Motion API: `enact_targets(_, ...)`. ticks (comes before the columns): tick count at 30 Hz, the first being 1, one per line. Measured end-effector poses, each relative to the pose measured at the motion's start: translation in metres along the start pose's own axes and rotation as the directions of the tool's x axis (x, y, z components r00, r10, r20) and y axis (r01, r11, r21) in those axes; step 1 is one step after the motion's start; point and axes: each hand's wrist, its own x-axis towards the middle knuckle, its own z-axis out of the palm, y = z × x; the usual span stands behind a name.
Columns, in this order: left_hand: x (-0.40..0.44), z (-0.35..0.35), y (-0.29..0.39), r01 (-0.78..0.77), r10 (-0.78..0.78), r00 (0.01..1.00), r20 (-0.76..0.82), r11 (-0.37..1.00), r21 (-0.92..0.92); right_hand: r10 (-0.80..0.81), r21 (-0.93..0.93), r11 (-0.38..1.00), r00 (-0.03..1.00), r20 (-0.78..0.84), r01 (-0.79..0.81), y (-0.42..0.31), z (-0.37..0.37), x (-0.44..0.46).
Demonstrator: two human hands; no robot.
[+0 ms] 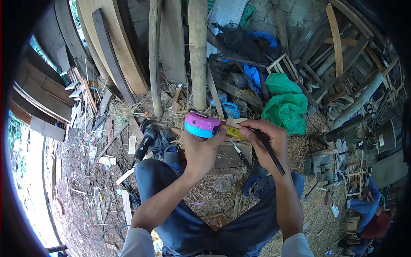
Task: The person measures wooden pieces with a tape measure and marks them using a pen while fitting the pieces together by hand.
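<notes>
My left hand (199,154) is closed round a pink and blue tape measure (202,124), held up in front of my knees. A short length of its yellow blade (233,130) reaches out to the right. The fingertips of my right hand (272,141) pinch at the blade's far end. A slim black pencil (269,152) also sits in that hand, slanting down across the palm. Small pale wood pieces (236,121) show right by the blade; whether the fingers touch them I cannot tell. Below lies a knife (241,155) with a black handle, near a wooden block (224,156).
A black power tool (146,140) lies left of my knee. Boards (113,43) and a bamboo post (198,55) stand ahead. A green plastic bag (284,103) and blue tape measure-like object (231,110) are beyond my hands. Another person (370,214) sits at right. Shavings cover the ground.
</notes>
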Motion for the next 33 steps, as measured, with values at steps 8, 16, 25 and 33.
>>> enact_targets(8, -0.002, -0.003, -0.002, 0.005, -0.005, 1.000, -0.005, 0.997, 0.078, -0.036, -0.045, 0.998, 0.999, 0.019, 0.037, 0.002, 0.000, 0.001)
enact_targets(16, -0.002, 0.001, 0.004, 0.013, -0.012, 1.000, -0.009, 0.998, 0.064, -0.400, -0.276, 0.890, 0.912, -0.096, 0.362, -0.014, -0.014, 0.005)
enact_targets(25, -0.003, 0.000, 0.003, -0.022, 0.026, 0.999, -0.027, 0.989, 0.145, -0.263, 0.037, 0.963, 0.963, -0.058, 0.265, -0.004, -0.001, -0.004)
enact_targets(33, -0.003, -0.001, -0.002, 0.004, 0.005, 0.998, -0.056, 0.987, 0.161, -0.246, -0.052, 0.968, 0.968, -0.040, 0.244, -0.007, 0.004, -0.001)
